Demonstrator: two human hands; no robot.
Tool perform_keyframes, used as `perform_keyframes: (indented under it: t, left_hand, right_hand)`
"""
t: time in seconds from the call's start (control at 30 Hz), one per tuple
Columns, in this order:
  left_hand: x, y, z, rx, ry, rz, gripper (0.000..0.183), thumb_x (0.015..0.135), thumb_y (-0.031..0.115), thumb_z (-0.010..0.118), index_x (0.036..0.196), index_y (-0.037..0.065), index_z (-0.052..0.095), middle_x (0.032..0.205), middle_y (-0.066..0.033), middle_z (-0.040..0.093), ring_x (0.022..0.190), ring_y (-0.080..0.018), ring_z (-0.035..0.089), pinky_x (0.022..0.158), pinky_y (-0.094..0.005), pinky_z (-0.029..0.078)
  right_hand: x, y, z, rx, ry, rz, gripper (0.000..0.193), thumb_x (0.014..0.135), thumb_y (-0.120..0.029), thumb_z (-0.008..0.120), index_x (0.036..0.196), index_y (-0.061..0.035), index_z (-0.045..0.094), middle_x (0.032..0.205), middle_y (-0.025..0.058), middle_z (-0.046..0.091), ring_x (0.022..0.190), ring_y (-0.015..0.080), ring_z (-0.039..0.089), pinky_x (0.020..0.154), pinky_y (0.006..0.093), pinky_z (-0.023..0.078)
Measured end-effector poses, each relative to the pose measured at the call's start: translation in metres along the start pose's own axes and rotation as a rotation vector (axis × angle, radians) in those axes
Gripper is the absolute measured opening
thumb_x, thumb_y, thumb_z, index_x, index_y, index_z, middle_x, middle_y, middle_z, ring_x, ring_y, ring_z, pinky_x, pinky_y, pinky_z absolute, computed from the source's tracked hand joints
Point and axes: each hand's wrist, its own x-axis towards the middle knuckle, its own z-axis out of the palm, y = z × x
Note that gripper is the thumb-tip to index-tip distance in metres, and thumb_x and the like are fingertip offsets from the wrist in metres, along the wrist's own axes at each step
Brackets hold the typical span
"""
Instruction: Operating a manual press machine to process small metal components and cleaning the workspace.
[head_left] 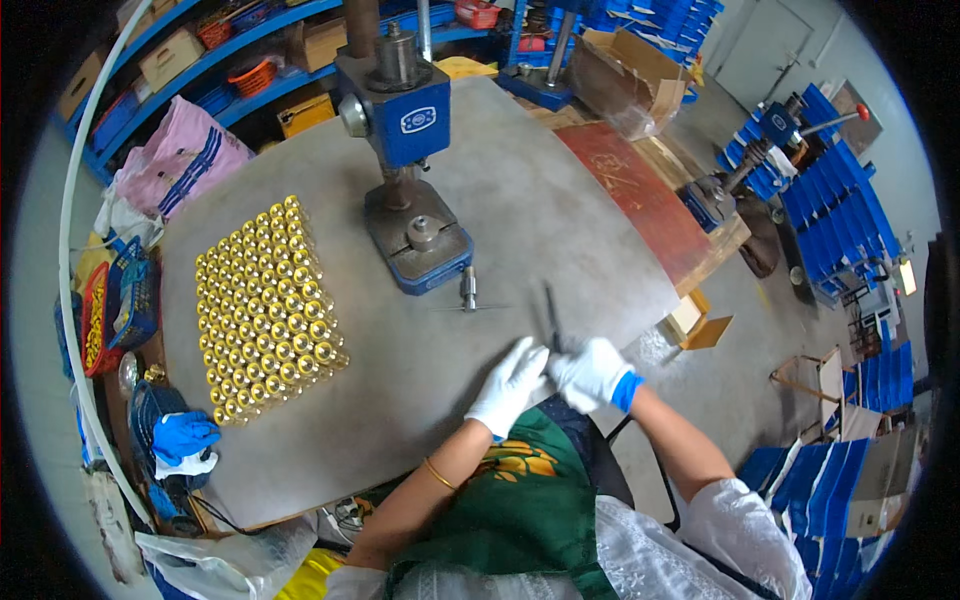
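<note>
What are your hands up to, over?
Left hand and right hand: white-gloved, close together. Right apparently gripping dark rod-like tool, motion-blurred. Gold-topped clear pieces: in rows at left. Blue arbor press: beyond hands, not between them.

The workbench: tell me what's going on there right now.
A person holds the left hand and right hand, both white-gloved, close together at the near edge of the workbench. A dark, slender, blurred thing juts out by the right hand; which grip has it is unclear. Rows of gold-topped pieces sit to the left. A blue press stands farther back, a small metal T-shaped piece beside it; neither hand touches these.
</note>
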Motion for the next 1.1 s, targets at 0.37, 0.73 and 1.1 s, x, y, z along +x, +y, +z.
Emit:
perform_keyframes:
  t: [0.37,0.73,1.1]
  left_hand:
    - [-0.092,0.091,-0.005,-0.150,0.429,0.138,0.048,0.100,0.042,0.033,0.126,0.004,0.044,0.053,-0.0027,0.045,0.034,-0.0068,0.032,0.033,-0.0211,0.023]
    - [-0.137,0.111,-0.050,-0.243,0.580,0.260,0.029,0.097,0.021,0.041,0.119,0.004,0.051,0.071,-0.0051,0.050,0.048,-0.0082,0.039,0.042,-0.0192,0.032]
    - [-0.282,0.195,-0.070,0.170,1.112,0.593,0.047,0.092,0.022,0.056,0.132,0.004,0.040,0.080,-0.0013,0.059,0.049,-0.0061,0.047,0.040,-0.0198,0.035]
  right_hand:
    - [0.020,-0.084,-0.025,-0.747,0.525,-0.573,0.034,0.088,-0.037,0.047,0.091,-0.0065,0.062,0.079,0.0152,0.067,0.072,0.0334,0.065,0.066,0.0453,0.051]
    - [0.030,-0.142,0.009,0.282,-0.366,-0.466,0.023,0.085,-0.027,0.062,0.074,-0.0061,0.063,0.066,0.0063,0.066,0.059,0.0207,0.063,0.056,0.0304,0.051]
    - [-0.102,-0.221,0.100,0.151,-0.590,-0.913,0.027,0.083,-0.020,0.069,0.100,0.0011,0.063,0.061,0.0067,0.063,0.048,0.0148,0.059,0.044,0.0286,0.045]
